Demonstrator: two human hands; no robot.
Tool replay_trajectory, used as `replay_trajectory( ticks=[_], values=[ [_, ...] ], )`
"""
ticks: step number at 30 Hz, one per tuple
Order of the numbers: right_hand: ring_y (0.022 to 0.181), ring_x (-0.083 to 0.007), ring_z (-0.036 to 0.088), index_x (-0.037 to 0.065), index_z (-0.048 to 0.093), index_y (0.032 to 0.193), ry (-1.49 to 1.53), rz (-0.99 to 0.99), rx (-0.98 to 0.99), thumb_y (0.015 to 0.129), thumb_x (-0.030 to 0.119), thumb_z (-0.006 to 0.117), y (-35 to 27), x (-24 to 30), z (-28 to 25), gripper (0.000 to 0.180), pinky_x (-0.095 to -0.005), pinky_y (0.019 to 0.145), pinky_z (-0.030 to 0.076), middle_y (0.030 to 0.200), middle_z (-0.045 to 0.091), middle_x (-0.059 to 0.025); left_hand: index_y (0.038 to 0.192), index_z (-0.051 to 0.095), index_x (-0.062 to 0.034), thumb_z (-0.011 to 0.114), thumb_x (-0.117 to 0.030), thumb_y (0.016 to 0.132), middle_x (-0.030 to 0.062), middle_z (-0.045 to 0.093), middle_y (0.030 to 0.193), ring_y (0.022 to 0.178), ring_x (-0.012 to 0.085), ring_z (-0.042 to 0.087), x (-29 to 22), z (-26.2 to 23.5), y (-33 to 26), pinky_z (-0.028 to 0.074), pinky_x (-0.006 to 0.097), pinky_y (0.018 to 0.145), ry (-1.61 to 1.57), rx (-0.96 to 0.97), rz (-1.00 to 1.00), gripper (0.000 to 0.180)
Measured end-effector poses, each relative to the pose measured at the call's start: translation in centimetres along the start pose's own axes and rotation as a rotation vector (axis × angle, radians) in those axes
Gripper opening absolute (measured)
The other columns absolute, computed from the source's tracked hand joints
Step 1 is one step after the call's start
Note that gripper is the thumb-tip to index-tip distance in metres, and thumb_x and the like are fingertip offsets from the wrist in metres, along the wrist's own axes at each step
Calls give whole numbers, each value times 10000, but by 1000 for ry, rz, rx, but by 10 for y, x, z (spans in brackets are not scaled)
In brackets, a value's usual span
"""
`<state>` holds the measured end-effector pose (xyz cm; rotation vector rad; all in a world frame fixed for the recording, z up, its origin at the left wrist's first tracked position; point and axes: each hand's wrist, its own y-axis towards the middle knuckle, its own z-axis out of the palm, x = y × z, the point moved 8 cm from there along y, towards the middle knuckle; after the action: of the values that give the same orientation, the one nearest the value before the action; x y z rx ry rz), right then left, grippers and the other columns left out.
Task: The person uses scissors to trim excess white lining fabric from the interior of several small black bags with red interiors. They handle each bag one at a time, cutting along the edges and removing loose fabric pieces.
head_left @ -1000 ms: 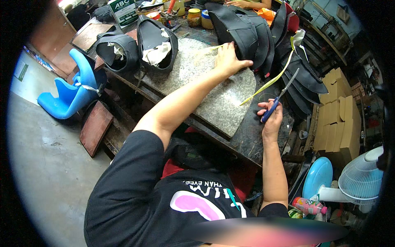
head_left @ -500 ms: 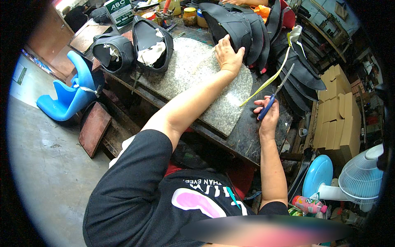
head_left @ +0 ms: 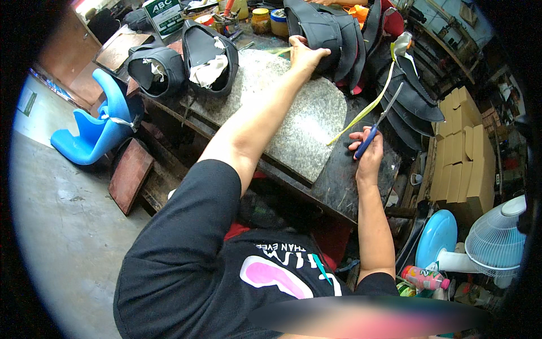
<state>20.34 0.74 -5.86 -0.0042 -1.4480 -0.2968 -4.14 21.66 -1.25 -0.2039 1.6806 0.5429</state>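
My left hand (head_left: 307,58) is closed at the lower edge of a black shoe upper (head_left: 316,34), the front one in a row of nested uppers. Some of its fingers are hidden against that piece. Just left of the fingers, a short bit of yellow strip (head_left: 279,51) shows. In my right hand (head_left: 370,155) are scissors (head_left: 370,138) with dark blue handles, blades pointing up and away. A longer yellow strip (head_left: 370,106) hangs from a second bunch of black uppers (head_left: 418,93) and ends on the stone slab (head_left: 299,130), left of the scissors.
Two black shoe pieces (head_left: 212,42) with white cloth inside stand on the left of the workbench (head_left: 339,192). Jars (head_left: 261,22) and a green-and-white can (head_left: 164,17) stand behind. Cardboard boxes (head_left: 463,164) and a fan (head_left: 497,237) are at right; a blue chair (head_left: 93,127) is left.
My left hand has moved slightly left and farther away, and the front upper has shifted up and right. A bit of yellow strip now shows beside that hand. My right hand and scissors barely moved.
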Motion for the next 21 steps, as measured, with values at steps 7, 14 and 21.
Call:
replay_trajectory(
  ticks=[7,14,21],
  values=[
    [618,-85,555,60,508,1071,38,31,-16,1003,258,519,3,-6,-4,209,-211,588,443,882,644,-97,1072,451,-14,824,-144,664,128,596,974,838,210,634,-83,-54,-8,549,320,735,-509,276,136,568],
    [618,-61,540,79,477,1099,-15,9,14,1015,296,465,2,-5,-4,233,-178,478,401,905,653,-101,1142,497,-8,830,-180,687,147,610,1013,893,218,633,-186,-188,-76,543,354,791,-536,295,283,589],
    [615,-88,574,47,509,1132,-1,-37,14,1011,316,487,-1,-5,-6,296,-180,447,410,887,667,-124,1153,447,4,733,-96,798,118,610,1024,893,201,633,-287,-287,-111,533,304,816,-147,158,828,466]
  ],
)
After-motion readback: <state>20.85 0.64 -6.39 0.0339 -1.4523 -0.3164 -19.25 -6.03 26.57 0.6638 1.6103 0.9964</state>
